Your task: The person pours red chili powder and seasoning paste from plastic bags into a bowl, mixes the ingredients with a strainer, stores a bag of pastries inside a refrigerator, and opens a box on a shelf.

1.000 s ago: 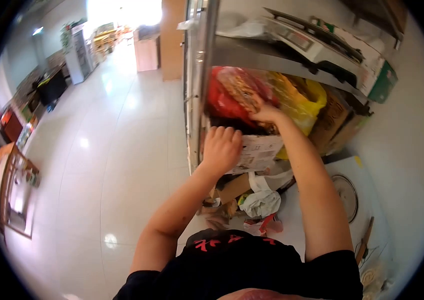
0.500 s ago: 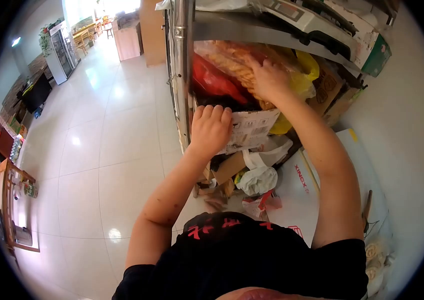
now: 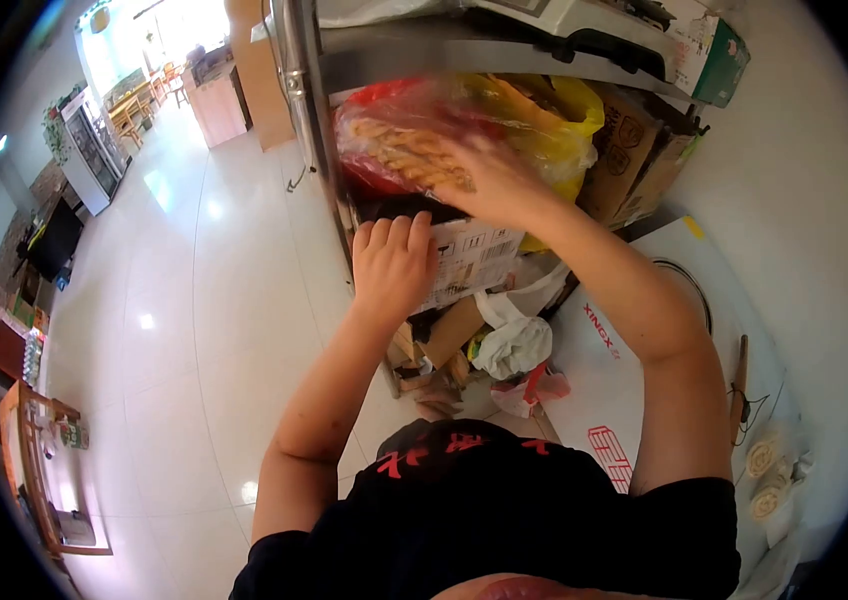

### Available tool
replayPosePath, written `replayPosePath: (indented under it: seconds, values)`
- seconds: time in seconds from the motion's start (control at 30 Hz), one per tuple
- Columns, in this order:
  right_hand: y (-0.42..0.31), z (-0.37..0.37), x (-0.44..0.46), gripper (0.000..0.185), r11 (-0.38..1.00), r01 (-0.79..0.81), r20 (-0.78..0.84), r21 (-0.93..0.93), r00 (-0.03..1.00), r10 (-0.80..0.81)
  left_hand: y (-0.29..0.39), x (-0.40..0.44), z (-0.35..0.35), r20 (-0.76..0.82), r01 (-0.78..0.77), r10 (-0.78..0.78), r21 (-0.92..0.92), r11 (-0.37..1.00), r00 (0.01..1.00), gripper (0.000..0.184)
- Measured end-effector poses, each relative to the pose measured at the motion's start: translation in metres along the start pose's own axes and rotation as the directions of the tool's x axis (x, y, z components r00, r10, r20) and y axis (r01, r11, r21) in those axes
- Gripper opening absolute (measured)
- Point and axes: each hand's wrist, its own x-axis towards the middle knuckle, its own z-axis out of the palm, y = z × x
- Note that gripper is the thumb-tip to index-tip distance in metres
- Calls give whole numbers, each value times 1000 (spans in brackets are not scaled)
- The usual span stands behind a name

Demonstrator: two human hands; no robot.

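Observation:
My left hand [image 3: 396, 265] has its fingers curled over the front rim of a white printed cardboard box [image 3: 469, 262] on the rack's lower shelf. My right hand [image 3: 489, 182], partly blurred, is at the right end of a clear plastic bag of twisted dough snacks [image 3: 404, 150] and appears to grip it; its fingertips are hard to make out. The bag lies over the box opening, tilted. Red plastic [image 3: 374, 178] shows beneath and behind it. To the right of the bag is a yellow plastic bag [image 3: 569, 130].
A metal rack post [image 3: 296, 90] stands left of the box, and a scale [image 3: 584, 30] sits on the shelf above. Brown cartons [image 3: 629, 160] are at the right. Below are a crumpled white bag [image 3: 514, 345] and a white XINGX-marked lid [image 3: 594, 375].
My right hand has shifted the bag of dough twists leftward, turning it flatter across the box. More of the yellow bag shows. My left hand stays on the box rim; the view has shifted slightly.

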Motion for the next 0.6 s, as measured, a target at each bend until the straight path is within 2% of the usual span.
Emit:
replayPosePath:
  seconds: [0.03,0.13,0.23,0.33,0.43,0.53,0.6]
  values:
    - [7,-2,3,71,1000,27,-113,9,993,-25,1,0,-2,9,0,0,-6,1000,1000,29]
    - [47,-15,13,71,938,-217,-233,-272,960,154,0,-1,1,-1,-14,14,-7,1000,1000,28]
    - [90,0,22,74,921,-389,162,0,909,384,1,-1,0,1,-22,22,-13,1000,1000,27]
    - [98,-6,32,66,935,-350,392,-57,853,344,1,-1,0,1,-20,20,-9,1000,1000,26]
    - [89,-39,42,53,939,-339,734,-53,625,267,1,-1,1,-1,-17,17,-12,1000,1000,26]
    - [96,-37,51,42,958,-286,787,30,598,154,1,0,3,-21,-16,16,-7,1000,1000,26]
    - [108,-26,48,38,887,-373,650,272,751,116,1,-1,5,-21,-9,8,-8,1000,1000,26]
